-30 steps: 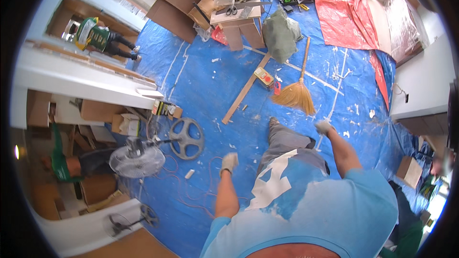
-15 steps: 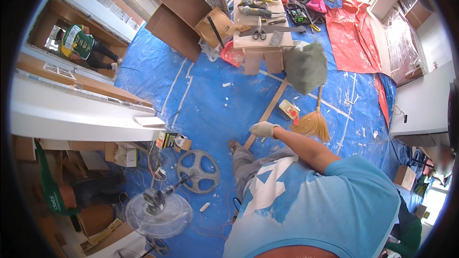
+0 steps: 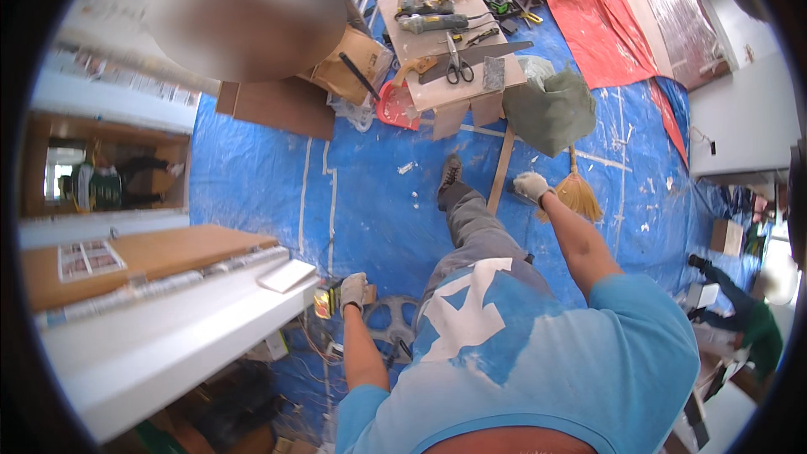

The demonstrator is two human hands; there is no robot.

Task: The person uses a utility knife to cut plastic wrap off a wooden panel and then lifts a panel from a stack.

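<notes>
My left hand [image 3: 354, 292], in a pale work glove, hangs low with its fingers curled in and nothing visible in them. Just left of it appears a small yellow-and-black box [image 3: 324, 302]; whether they touch is unclear. Out to the right is my right hand [image 3: 531, 186], also gloved, its fingers folded. A dark edge shows beneath that hand, and I cannot tell whether it touches it. Close by on its right lies a straw broom [image 3: 578, 196]. A long wooden strip [image 3: 502, 171] runs to its left.
Ahead, a low work table [image 3: 430, 99] carries angle grinders [image 3: 437, 23], scissors [image 3: 459, 67] and a handsaw [image 3: 479, 60]. A green sack [image 3: 551, 113] and a red dustpan [image 3: 398, 107] flank it. Blue tarp [image 3: 378, 193] covers the floor. A white ledge [image 3: 168, 319] runs along the left; other people stand at both sides.
My right hand has swung out to the right, toward the broom. My left hand has come into view. One foot has stepped forward, and the view has shifted toward the work table.
</notes>
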